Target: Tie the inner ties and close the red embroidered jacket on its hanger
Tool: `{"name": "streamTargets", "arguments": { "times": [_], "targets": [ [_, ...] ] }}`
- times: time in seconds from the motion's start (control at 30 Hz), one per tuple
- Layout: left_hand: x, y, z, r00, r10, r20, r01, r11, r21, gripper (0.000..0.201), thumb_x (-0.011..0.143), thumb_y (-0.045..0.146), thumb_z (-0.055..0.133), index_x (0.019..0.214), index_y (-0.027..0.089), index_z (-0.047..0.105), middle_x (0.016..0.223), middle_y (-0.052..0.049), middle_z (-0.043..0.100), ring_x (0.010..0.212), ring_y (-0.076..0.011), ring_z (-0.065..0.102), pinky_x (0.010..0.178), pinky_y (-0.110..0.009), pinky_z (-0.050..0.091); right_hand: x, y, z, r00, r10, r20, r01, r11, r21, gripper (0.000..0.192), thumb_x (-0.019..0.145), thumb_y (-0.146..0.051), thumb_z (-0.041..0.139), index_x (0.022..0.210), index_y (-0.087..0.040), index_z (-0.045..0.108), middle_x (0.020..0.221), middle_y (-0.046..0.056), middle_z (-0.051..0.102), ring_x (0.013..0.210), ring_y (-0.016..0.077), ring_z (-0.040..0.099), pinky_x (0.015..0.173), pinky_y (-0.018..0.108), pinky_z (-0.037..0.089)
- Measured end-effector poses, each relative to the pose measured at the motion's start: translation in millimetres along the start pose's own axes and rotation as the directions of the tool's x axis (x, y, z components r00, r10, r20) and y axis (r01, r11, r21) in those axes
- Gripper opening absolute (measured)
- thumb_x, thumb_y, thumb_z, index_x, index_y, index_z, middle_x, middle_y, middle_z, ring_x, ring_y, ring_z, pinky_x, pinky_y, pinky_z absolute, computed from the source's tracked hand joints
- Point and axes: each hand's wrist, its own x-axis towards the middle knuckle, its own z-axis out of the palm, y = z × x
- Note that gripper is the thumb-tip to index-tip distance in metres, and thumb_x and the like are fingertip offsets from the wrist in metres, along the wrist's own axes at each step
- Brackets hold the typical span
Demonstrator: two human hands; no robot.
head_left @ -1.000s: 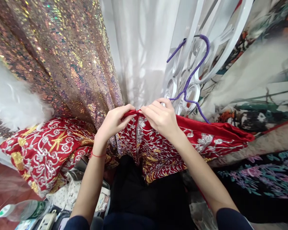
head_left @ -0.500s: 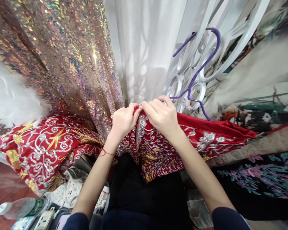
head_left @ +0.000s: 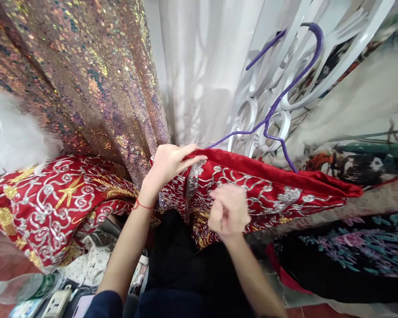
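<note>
A red embroidered garment (head_left: 268,190) with silver and gold patterns stretches across in front of me, its plain red edge folded along the top. My left hand (head_left: 170,163) pinches that top edge between thumb and fingers. Nearer to me, my right hand (head_left: 230,210) is curled closed in front of the embroidery, blurred by motion; whatever its fingers hold, if anything, is too small or hidden to name. Behind the red edge, a purple hanger (head_left: 268,117) leans with its hook upward, its lower part hidden by the cloth.
Sequinned fabric (head_left: 102,79) hangs at left beside white fluff (head_left: 18,132). A white ornate chair back (head_left: 285,97) stands behind the hanger. At lower left lie a plastic bottle (head_left: 23,287) and a power strip (head_left: 58,304). Black floral cloth (head_left: 351,251) lies right.
My right hand has left the red edge and come down and toward me, its fingers curled. My left hand keeps its pinch on the edge. The view has shifted slightly.
</note>
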Motion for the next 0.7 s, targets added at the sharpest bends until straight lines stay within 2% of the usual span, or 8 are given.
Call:
{"name": "streamTargets", "arguments": {
  "times": [0.03, 0.07, 0.13, 0.2, 0.23, 0.33, 0.47, 0.7],
  "targets": [
    [-0.1, 0.8, 0.6, 1.000, 0.000, -0.006, 0.000, 1.000, 0.004, 0.055, 0.097, 0.066, 0.039, 0.085, 0.023, 0.072, 0.047, 0.004, 0.048, 0.046, -0.0114, 0.044, 0.052, -0.025, 0.027, -22.8, -9.7, 3.3, 0.986, 0.156, 0.060, -0.158, 0.987, 0.024, 0.018, 0.090, -0.011, 0.051, 0.100, -0.020, 0.063, 0.073, 0.004, 0.066, 0.067, 0.0183, 0.063, 0.064, 0.032, 0.050],
    [-0.4, 1.6, 1.0, 1.000, 0.003, -0.012, -0.002, 1.000, 0.006, 0.056, 0.097, 0.066, 0.038, 0.085, 0.023, 0.071, 0.046, 0.004, 0.046, 0.045, -0.0114, 0.043, 0.052, -0.025, 0.027, -45.0, -17.9, 8.8, 0.938, 0.314, 0.146, -0.318, 0.948, 0.005, 0.015, 0.091, -0.012, 0.050, 0.095, -0.020, 0.063, 0.071, 0.003, 0.066, 0.062, 0.0163, 0.061, 0.059, 0.030, 0.049],
    [-1.4, 3.5, 1.1, 1.000, -0.003, -0.017, 0.003, 1.000, 0.007, 0.057, 0.097, 0.067, 0.036, 0.086, 0.023, 0.071, 0.045, 0.004, 0.045, 0.045, -0.0116, 0.043, 0.051, -0.025, 0.026, -82.1, -28.5, 23.9, 0.754, 0.598, 0.272, -0.597, 0.797, -0.097, 0.011, 0.094, -0.022, 0.053, 0.087, -0.020, 0.062, 0.071, 0.003, 0.066, 0.058, 0.0144, 0.060, 0.056, 0.027, 0.049],
    [-2.6, 5.1, 1.2, 1.000, -0.015, -0.013, 0.015, 1.000, -0.003, 0.058, 0.097, 0.067, 0.036, 0.086, 0.023, 0.071, 0.046, 0.004, 0.045, 0.046, -0.0119, 0.043, 0.051, -0.026, 0.026, -105.2, -32.0, 39.3, 0.604, 0.748, 0.276, -0.734, 0.656, -0.172, 0.015, 0.094, -0.034, 0.057, 0.087, -0.021, 0.061, 0.074, 0.004, 0.067, 0.059, 0.0151, 0.061, 0.058, 0.027, 0.050],
    [-3.2, 5.8, 1.4, 1.000, -0.022, -0.007, 0.022, 1.000, -0.013, 0.058, 0.097, 0.067, 0.036, 0.085, 0.023, 0.070, 0.046, 0.003, 0.045, 0.047, -0.0120, 0.044, 0.051, -0.026, 0.026, -111.3, -31.8, 45.4, 0.550, 0.791, 0.268, -0.773, 0.604, -0.194, 0.018, 0.093, -0.038, 0.058, 0.088, -0.020, 0.061, 0.076, 0.005, 0.068, 0.061, 0.0160, 0.061, 0.060, 0.028, 0.050],
    [-4.4, 7.1, 3.0, 0.999, -0.037, -0.004, 0.037, 0.999, -0.037, 0.056, 0.097, 0.067, 0.037, 0.084, 0.022, 0.069, 0.048, 0.003, 0.046, 0.048, -0.0122, 0.044, 0.052, -0.027, 0.025, -114.3, -27.7, 55.2, 0.425, 0.864, 0.269, -0.854, 0.481, -0.196, 0.018, 0.090, -0.038, 0.058, 0.086, -0.021, 0.060, 0.079, 0.007, 0.068, 0.068, 0.0191, 0.062, 0.065, 0.030, 0.049],
    [-5.4, 7.8, 5.1, 0.999, -0.027, -0.032, 0.026, 0.999, -0.024, 0.053, 0.098, 0.063, 0.039, 0.083, 0.022, 0.069, 0.049, 0.003, 0.045, 0.048, -0.0121, 0.042, 0.052, -0.027, 0.024, -109.1, -25.7, 57.5, 0.221, 0.919, 0.325, -0.969, 0.244, -0.029, 0.017, 0.082, -0.038, 0.062, 0.077, -0.022, 0.057, 0.075, 0.005, 0.064, 0.065, 0.0176, 0.057, 0.066, 0.030, 0.046],
    [-8.1, 7.9, 2.1, 1.000, -0.025, -0.011, 0.024, 0.999, -0.024, 0.050, 0.099, 0.061, 0.040, 0.091, 0.023, 0.071, 0.048, 0.004, 0.045, 0.047, -0.0120, 0.043, 0.053, -0.027, 0.026, -110.8, -30.2, 57.8, 0.055, 0.867, 0.495, -0.980, -0.049, 0.195, 0.026, 0.080, -0.046, 0.058, 0.071, -0.022, 0.049, 0.064, 0.000, 0.062, 0.059, 0.0146, 0.062, 0.056, 0.026, 0.049]
  ]
}}
